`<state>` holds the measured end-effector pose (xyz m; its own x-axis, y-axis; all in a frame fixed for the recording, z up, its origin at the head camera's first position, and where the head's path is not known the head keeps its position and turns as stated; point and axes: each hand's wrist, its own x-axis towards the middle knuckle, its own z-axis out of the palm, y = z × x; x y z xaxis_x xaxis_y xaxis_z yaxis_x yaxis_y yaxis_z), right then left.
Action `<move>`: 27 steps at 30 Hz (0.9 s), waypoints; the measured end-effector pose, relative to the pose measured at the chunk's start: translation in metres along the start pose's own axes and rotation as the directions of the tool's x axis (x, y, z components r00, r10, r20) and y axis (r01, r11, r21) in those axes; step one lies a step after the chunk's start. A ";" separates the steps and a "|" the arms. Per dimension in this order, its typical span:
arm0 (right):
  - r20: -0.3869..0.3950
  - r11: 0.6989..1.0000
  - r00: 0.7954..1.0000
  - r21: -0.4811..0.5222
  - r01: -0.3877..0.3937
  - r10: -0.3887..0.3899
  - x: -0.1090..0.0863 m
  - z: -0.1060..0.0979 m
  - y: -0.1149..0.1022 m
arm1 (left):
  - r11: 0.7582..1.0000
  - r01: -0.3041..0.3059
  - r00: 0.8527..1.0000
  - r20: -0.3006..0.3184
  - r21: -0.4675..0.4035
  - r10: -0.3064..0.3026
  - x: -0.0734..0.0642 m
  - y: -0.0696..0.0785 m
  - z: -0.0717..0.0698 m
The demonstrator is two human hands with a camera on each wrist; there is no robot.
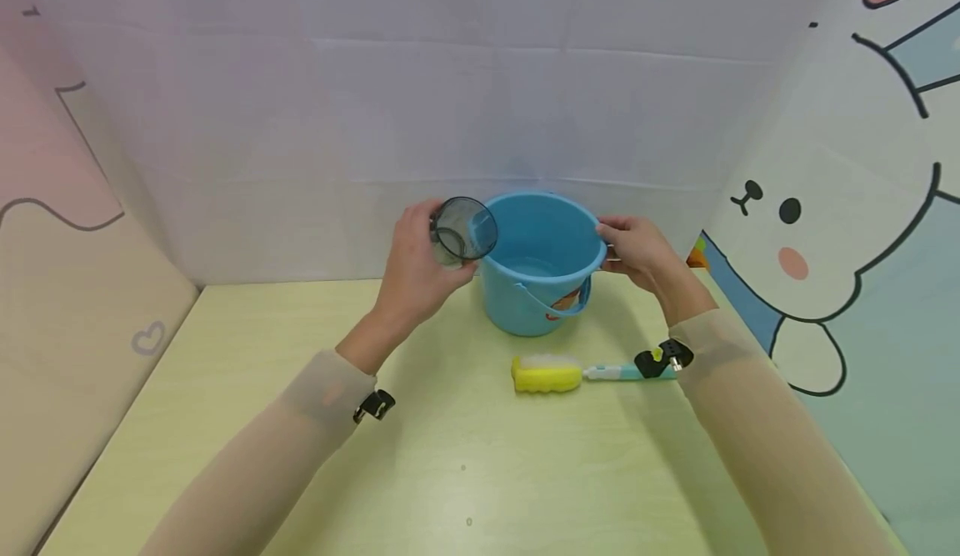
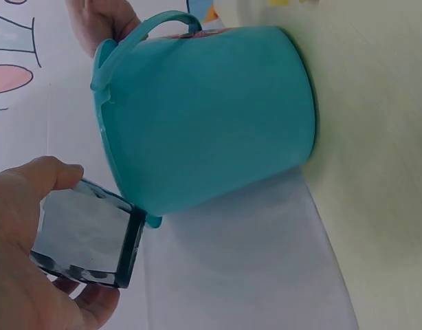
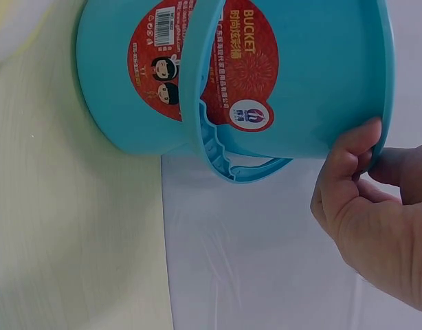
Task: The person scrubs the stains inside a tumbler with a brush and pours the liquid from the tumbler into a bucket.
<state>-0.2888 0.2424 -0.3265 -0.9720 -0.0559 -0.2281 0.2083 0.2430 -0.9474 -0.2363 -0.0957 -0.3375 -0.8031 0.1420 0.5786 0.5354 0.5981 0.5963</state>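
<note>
A dark, see-through glass is gripped in my left hand, tilted with its mouth facing the camera, beside the left rim of a blue bucket. In the left wrist view the glass lies against or very near the bucket's rim; which of the two I cannot tell. My right hand pinches the bucket's right rim between thumb and fingers, clearly seen in the right wrist view. The bucket stands upright on the table, its handle hanging down over a red label.
In front of the bucket lies a brush with a yellow and white sponge head and a light blue handle, partly hidden by the right wrist camera. The pale table meets a white cloth wall behind. A cartoon-printed sheet borders the right side.
</note>
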 end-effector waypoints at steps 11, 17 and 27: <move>0.004 1.000 1.000 0.004 -0.002 0.002 0.000 -0.002 0.001 | 0.996 0.066 0.998 0.007 -0.067 -0.066 -0.026 -0.002 0.002; 0.004 1.000 1.000 0.008 -0.003 0.003 -0.001 -0.002 0.001 | 0.989 0.110 0.994 0.022 -0.097 -0.108 -0.039 -0.002 0.003; 0.010 1.000 1.000 0.008 0.001 -0.002 0.000 -0.003 0.002 | 0.972 0.188 0.982 0.047 -0.142 -0.183 -0.059 -0.004 0.001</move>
<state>-0.2884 0.2462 -0.3275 -0.9713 -0.0654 -0.2287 0.2077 0.2354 -0.9494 -0.1913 -0.1058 -0.3750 -0.8990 0.0665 0.4329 0.4061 0.4964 0.7672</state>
